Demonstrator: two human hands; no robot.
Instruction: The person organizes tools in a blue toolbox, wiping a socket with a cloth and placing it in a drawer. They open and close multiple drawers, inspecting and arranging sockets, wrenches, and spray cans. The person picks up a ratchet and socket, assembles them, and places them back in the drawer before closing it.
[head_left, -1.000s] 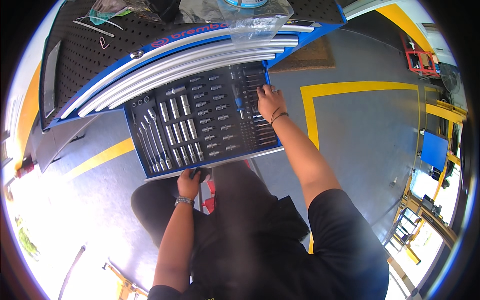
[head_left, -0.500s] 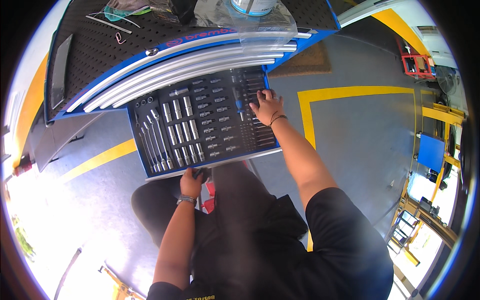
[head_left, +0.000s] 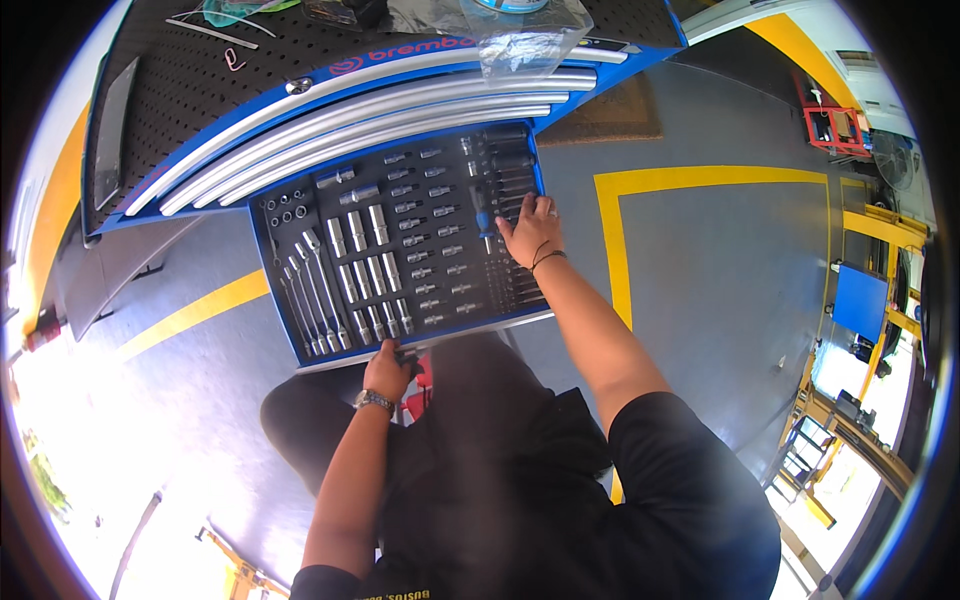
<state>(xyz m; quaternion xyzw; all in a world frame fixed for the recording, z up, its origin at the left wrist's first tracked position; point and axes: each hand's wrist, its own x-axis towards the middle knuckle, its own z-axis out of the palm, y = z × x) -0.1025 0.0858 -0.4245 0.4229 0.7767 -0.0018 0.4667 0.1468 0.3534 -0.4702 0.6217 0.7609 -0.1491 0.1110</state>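
Observation:
A blue-edged tool drawer (head_left: 262,252) stands pulled out in front of me, its black foam tray filled with tools. My right hand (head_left: 533,230) rests at its right side over the rows of dark bits, fingers bent and apart, with no tool visible in it. Just left of the thumb lies a blue-handled screwdriver (head_left: 483,222). At the drawer's front edge my left hand (head_left: 387,373) is closed around a small dark object (head_left: 408,356), whose kind I cannot make out. Ratchet-type wrenches (head_left: 318,275) and chrome sockets (head_left: 378,225) fill the tray's left and middle.
Above the drawer is a blue cabinet with silver drawer handles (head_left: 400,112) and a black perforated top (head_left: 190,95). A plastic bag (head_left: 530,50) and a can (head_left: 512,5) sit on top. Something red (head_left: 420,385) shows below the drawer by my legs. Yellow lines (head_left: 710,178) mark the grey floor.
The drawer has come slightly farther out, uncovering more sockets at its back. Both hands stay at about the same places, my right hand slightly lower in the picture.

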